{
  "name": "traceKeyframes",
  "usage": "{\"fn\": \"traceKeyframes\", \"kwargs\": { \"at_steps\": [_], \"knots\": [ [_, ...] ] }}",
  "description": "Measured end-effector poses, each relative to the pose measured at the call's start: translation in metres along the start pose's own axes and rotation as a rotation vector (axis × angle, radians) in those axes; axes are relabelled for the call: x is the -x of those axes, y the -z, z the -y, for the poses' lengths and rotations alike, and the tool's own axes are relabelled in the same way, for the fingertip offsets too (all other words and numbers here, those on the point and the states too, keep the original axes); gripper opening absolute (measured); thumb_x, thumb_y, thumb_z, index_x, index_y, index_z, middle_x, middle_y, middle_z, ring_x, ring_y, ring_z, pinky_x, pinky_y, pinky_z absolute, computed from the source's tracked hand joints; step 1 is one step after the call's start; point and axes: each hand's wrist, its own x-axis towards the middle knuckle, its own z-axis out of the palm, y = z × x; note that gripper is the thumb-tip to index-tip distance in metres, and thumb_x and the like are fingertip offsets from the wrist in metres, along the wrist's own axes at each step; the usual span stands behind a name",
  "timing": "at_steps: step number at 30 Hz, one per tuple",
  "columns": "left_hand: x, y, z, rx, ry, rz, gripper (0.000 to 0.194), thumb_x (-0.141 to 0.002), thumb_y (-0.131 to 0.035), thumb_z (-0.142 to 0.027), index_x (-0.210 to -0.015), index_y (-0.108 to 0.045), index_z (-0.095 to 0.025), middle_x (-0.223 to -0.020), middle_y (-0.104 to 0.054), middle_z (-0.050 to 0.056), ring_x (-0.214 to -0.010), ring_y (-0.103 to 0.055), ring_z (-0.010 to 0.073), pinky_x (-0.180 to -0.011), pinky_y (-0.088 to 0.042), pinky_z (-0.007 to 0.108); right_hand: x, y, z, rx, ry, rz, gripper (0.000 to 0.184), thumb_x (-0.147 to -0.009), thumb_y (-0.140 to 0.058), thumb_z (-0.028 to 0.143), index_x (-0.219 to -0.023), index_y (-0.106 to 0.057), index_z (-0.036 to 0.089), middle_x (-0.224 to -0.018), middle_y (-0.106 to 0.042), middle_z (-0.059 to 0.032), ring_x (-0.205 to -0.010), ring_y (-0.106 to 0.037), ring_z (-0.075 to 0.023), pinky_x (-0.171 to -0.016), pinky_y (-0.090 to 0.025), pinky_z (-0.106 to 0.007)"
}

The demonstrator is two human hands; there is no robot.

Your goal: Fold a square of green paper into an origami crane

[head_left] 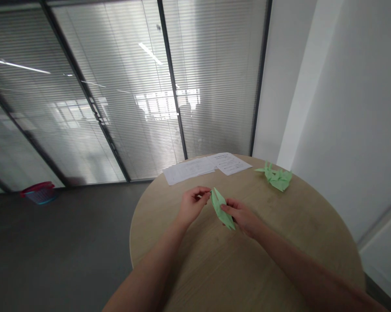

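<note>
A folded piece of green paper (218, 207), long and pointed at its ends, is held above the round table. My right hand (240, 213) grips it along its right side, thumb on top. At its upper left tip, my left hand (195, 203) pinches the paper between thumb and fingers. Farther right on the table lies a cluster of folded green paper pieces (279, 178) with pointed tips; how many there are I cannot tell.
Printed white sheets (192, 170) lie at the far edge of the round wooden table (208, 268). Beyond stands a glass partition with blinds (221, 86). A white wall (354, 130) rises on the right. On the floor at left sits a red-rimmed basket (39, 193).
</note>
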Motion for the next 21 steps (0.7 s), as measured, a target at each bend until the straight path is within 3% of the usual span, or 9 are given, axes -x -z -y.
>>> {"fn": "traceKeyframes", "kwargs": {
  "at_steps": [5, 17, 21],
  "knots": [
    [0.0002, -0.0033, -0.0036, 0.081, 0.030, -0.042, 0.021, -0.073, -0.079, -0.036, -0.082, -0.075, -0.017, -0.079, -0.072, 0.005, -0.063, -0.062, 0.0145, -0.059, -0.052, 0.027, -0.0035, 0.0007, -0.0020, 0.163, 0.138, -0.014, 0.039, -0.075, -0.074, 0.057, -0.086, -0.068, 0.020, -0.072, -0.061, -0.0005, -0.064, -0.051, -0.0154, -0.059, -0.039, -0.027],
    [-0.0041, -0.0067, -0.0080, 0.301, 0.135, -0.115, 0.027, -0.063, -0.084, -0.031, -0.074, -0.065, -0.017, -0.067, -0.061, -0.002, -0.057, -0.052, 0.0100, -0.048, -0.042, 0.021, -0.0063, 0.0033, -0.0070, 0.294, 0.209, -0.022, 0.032, -0.081, -0.067, 0.052, -0.083, -0.066, 0.020, -0.070, -0.058, -0.0007, -0.064, -0.050, -0.0161, -0.060, -0.038, -0.027],
    [-0.0025, -0.0072, -0.0090, 0.358, 0.221, -0.088, 0.041, -0.068, -0.083, -0.037, -0.102, -0.069, -0.018, -0.081, -0.068, 0.002, -0.067, -0.058, 0.0129, -0.054, -0.046, 0.023, -0.0074, 0.0043, -0.0086, 0.330, 0.229, -0.073, 0.030, -0.083, -0.065, 0.050, -0.082, -0.066, 0.020, -0.070, -0.059, -0.0008, -0.063, -0.050, -0.0161, -0.059, -0.037, -0.027]
  ]
}}
